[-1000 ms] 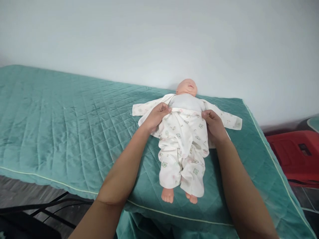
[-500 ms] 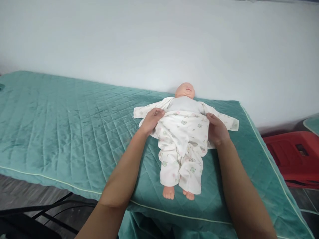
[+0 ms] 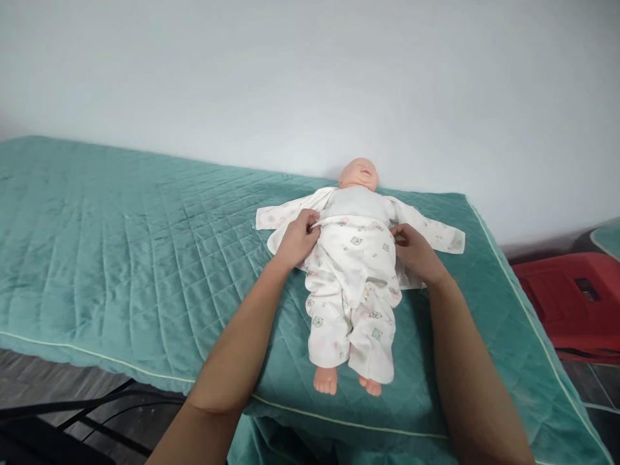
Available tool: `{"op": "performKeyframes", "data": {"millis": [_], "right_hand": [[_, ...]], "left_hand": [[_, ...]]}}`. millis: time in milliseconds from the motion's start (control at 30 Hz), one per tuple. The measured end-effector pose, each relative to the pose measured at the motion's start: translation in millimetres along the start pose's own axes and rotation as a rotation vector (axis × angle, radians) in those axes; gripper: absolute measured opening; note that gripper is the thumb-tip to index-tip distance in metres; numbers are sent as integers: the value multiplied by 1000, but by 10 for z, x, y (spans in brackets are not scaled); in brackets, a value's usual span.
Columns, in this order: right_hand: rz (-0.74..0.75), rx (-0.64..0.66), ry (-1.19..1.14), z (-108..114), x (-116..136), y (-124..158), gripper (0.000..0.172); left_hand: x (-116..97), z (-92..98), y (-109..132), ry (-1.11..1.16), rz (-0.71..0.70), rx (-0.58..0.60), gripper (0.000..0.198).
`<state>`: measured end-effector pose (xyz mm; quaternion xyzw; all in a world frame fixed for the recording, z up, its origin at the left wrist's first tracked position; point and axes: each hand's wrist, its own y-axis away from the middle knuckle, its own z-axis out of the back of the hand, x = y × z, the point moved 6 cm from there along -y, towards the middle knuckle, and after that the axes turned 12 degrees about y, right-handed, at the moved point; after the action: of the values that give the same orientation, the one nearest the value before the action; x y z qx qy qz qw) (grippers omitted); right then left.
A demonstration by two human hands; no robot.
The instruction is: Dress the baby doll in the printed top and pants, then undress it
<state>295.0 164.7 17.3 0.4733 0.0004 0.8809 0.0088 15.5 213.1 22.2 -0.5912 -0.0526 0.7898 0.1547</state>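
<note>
A baby doll (image 3: 359, 175) lies on its back on a teal quilted bed (image 3: 135, 245), head toward the wall. It wears white printed trousers (image 3: 351, 303), and an open white printed jacket (image 3: 436, 232) is spread under it with sleeves out to both sides. My left hand (image 3: 296, 239) pinches the trousers' waistband at the doll's left-in-view side. My right hand (image 3: 414, 252) grips the same waistband on the other side. The doll's bare feet (image 3: 341, 382) point toward me.
A white wall runs behind the bed. A red object (image 3: 566, 303) sits on the floor to the right of the bed. Dark cables or frame legs (image 3: 72, 413) lie on the grey floor at lower left.
Both hands stay on the trousers' waistband, closing in a little with the fingers pinching tighter. The view has shifted slightly.
</note>
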Motion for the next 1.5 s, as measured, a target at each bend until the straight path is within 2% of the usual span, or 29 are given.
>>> {"op": "performKeyframes", "data": {"millis": [133,233,300,367,467,533,633,733,867,1000,1133,1300,1500], "right_hand": [[-40,-211,394,28,65,-31,16],[-47,-245,490,19,84,-51,20],[-72,-214,518,7,64,-83,21],[-97,-129,608,-22,48,-147,20],[-102,67,764,-91,47,-295,18],[-107,165,781,-112,51,-389,17],[-133,258,717,-117,43,-447,15],[-69,257,706,-100,88,-404,13],[53,213,662,-68,218,-298,10],[50,206,517,-41,286,-250,16],[-9,190,303,-25,220,-237,19],[-63,150,15,-33,90,-212,21],[-52,203,-259,-113,77,-207,34]], "left_hand": [[0,-30,-19,29,-9,-8,25],[92,-43,-59,224,101,7,20],[170,-70,-83,384,198,2,16],[235,-112,-95,491,297,-12,14],[281,-130,-100,455,398,-59,9],[272,-120,-114,366,423,-39,5],[244,-151,-161,335,459,155,5],[218,-185,-231,323,497,363,10],[196,-192,-316,193,530,481,18],[130,-163,-325,139,457,521,17],[125,-148,-287,243,434,541,13],[171,-151,-278,443,468,455,3],[232,-142,-228,648,543,342,23]]}}
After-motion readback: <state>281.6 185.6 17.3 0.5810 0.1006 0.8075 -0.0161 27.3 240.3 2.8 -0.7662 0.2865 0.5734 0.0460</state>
